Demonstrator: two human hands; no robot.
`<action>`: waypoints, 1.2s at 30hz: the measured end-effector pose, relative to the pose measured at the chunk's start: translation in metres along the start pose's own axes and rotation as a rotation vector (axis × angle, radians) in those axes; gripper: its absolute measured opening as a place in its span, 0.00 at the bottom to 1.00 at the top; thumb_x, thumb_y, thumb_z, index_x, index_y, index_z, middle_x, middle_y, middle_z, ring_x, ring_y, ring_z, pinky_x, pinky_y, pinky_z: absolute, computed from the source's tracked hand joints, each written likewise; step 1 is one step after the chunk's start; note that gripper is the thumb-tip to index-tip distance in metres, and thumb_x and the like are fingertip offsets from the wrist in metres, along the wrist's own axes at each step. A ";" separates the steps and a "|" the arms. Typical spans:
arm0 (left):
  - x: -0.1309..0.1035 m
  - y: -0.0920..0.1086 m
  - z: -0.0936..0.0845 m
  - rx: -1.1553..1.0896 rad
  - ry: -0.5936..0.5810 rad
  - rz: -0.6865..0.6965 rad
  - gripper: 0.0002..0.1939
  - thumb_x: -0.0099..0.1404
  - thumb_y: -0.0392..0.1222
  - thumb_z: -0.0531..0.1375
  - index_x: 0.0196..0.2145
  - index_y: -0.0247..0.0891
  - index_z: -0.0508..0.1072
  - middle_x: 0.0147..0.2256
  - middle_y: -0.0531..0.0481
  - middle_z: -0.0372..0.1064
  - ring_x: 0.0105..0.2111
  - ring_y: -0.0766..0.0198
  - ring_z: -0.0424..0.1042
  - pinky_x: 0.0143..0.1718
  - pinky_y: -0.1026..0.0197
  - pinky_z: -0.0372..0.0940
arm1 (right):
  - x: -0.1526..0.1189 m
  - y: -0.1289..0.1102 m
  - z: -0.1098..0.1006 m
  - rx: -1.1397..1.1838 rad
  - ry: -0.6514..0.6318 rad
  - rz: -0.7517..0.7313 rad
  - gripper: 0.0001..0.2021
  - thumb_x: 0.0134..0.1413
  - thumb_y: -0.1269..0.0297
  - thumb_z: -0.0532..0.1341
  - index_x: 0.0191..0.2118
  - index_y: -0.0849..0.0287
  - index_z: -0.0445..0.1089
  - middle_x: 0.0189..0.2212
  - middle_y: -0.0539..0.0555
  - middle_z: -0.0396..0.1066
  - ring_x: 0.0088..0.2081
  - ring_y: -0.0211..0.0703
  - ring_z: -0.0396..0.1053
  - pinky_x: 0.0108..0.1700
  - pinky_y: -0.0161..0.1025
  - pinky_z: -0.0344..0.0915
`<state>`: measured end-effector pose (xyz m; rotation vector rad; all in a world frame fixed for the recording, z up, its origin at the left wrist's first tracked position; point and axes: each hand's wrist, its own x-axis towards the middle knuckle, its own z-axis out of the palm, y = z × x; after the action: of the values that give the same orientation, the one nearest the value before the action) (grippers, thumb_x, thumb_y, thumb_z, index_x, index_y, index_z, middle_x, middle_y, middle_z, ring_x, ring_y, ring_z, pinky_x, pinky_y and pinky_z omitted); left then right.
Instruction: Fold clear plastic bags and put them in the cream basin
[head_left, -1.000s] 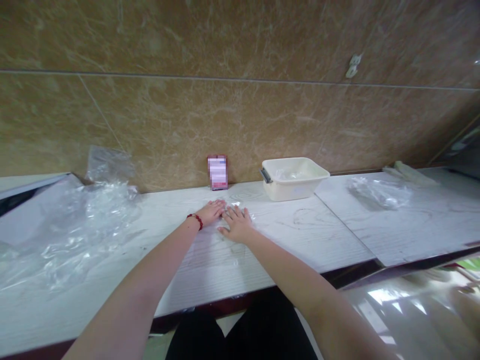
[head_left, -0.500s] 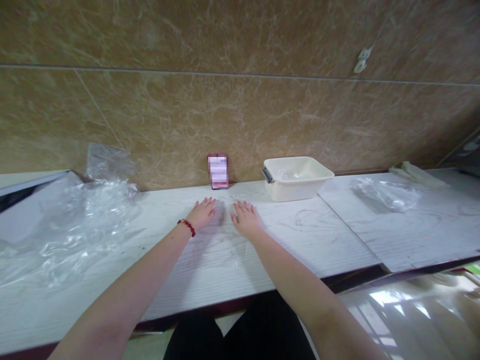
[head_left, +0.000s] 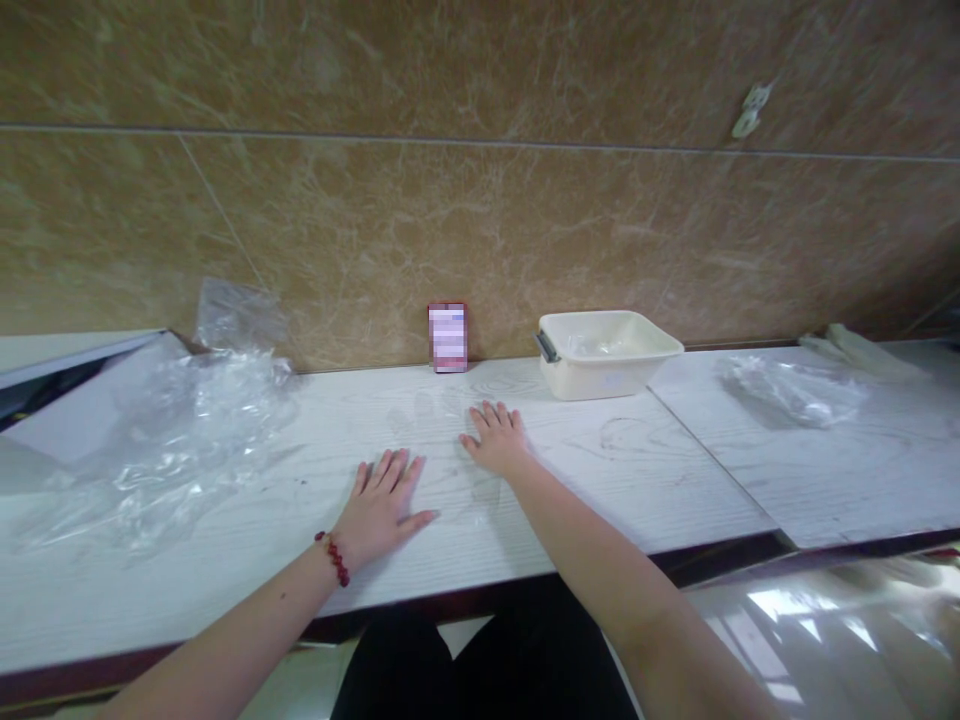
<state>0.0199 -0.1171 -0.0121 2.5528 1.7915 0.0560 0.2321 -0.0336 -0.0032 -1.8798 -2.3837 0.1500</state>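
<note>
My left hand (head_left: 384, 510) is palm down over the white wood-grain table (head_left: 570, 500), fingers spread, near the front edge, with a red bead bracelet (head_left: 335, 560) at the wrist. Farther back, my right hand (head_left: 496, 438) rests flat with its fingers apart. Neither hand holds anything. A thin clear plastic piece (head_left: 486, 492), hard to make out, seems to lie on the table between them. Behind the hands a phone (head_left: 448, 340) with a red edge leans upright against the wall; its screen is blurred. Right of it stands a cream plastic bin (head_left: 604, 378) with a grey handle clip and clear plastic inside.
Crumpled clear plastic bags (head_left: 217, 410) spread over the left side, against a white box (head_left: 97, 400). Another clear bag (head_left: 802, 392) and a pale cloth-like item (head_left: 855, 350) lie at the right. A brown marbled wall (head_left: 420, 230) closes off the back.
My left hand has drawn back toward the front edge and its fingers have spread. My right hand stays nearly in place. The whole view has shifted slightly.
</note>
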 end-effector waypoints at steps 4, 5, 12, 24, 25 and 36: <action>-0.010 -0.009 -0.005 -0.078 -0.019 -0.007 0.40 0.51 0.65 0.46 0.57 0.42 0.46 0.59 0.45 0.38 0.58 0.50 0.36 0.54 0.44 0.35 | -0.001 0.000 -0.001 0.019 0.033 0.005 0.33 0.50 0.42 0.37 0.59 0.54 0.41 0.59 0.54 0.37 0.59 0.55 0.32 0.54 0.56 0.31; -0.007 -0.014 -0.009 -0.119 -0.024 -0.032 0.39 0.52 0.64 0.46 0.57 0.41 0.47 0.58 0.44 0.40 0.58 0.52 0.39 0.54 0.46 0.38 | -0.001 0.001 -0.002 0.030 0.048 0.010 0.33 0.50 0.42 0.37 0.59 0.54 0.41 0.59 0.54 0.37 0.59 0.54 0.32 0.54 0.56 0.31; 0.061 -0.069 -0.047 -0.249 0.100 -0.418 0.24 0.57 0.47 0.47 0.47 0.32 0.65 0.45 0.43 0.66 0.44 0.59 0.65 0.45 0.61 0.58 | 0.013 -0.011 -0.026 0.082 0.170 0.002 0.26 0.55 0.51 0.37 0.56 0.57 0.49 0.55 0.57 0.51 0.57 0.48 0.43 0.54 0.54 0.33; 0.092 -0.073 -0.018 -0.151 0.184 -0.538 0.25 0.53 0.59 0.48 0.44 0.45 0.68 0.45 0.43 0.63 0.44 0.50 0.63 0.40 0.52 0.58 | -0.004 -0.081 0.001 0.207 0.061 -0.316 0.23 0.55 0.56 0.42 0.54 0.59 0.53 0.56 0.55 0.50 0.56 0.44 0.45 0.56 0.43 0.41; 0.092 -0.072 -0.017 -0.146 0.179 -0.523 0.25 0.53 0.59 0.48 0.43 0.46 0.68 0.46 0.44 0.63 0.44 0.50 0.62 0.41 0.51 0.57 | -0.007 -0.082 0.005 0.201 0.039 -0.325 0.25 0.55 0.54 0.42 0.56 0.59 0.51 0.57 0.55 0.47 0.57 0.45 0.43 0.56 0.45 0.40; 0.105 -0.061 -0.013 -0.236 0.291 -0.436 0.12 0.56 0.45 0.50 0.33 0.40 0.71 0.38 0.47 0.68 0.40 0.58 0.65 0.43 0.58 0.57 | -0.018 -0.088 0.009 0.104 -0.124 -0.287 0.33 0.51 0.43 0.36 0.59 0.57 0.42 0.60 0.56 0.33 0.59 0.51 0.28 0.55 0.57 0.26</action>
<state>-0.0024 0.0020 0.0001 2.0302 2.2425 0.6143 0.1499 -0.0718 -0.0003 -1.5057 -2.6375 0.3675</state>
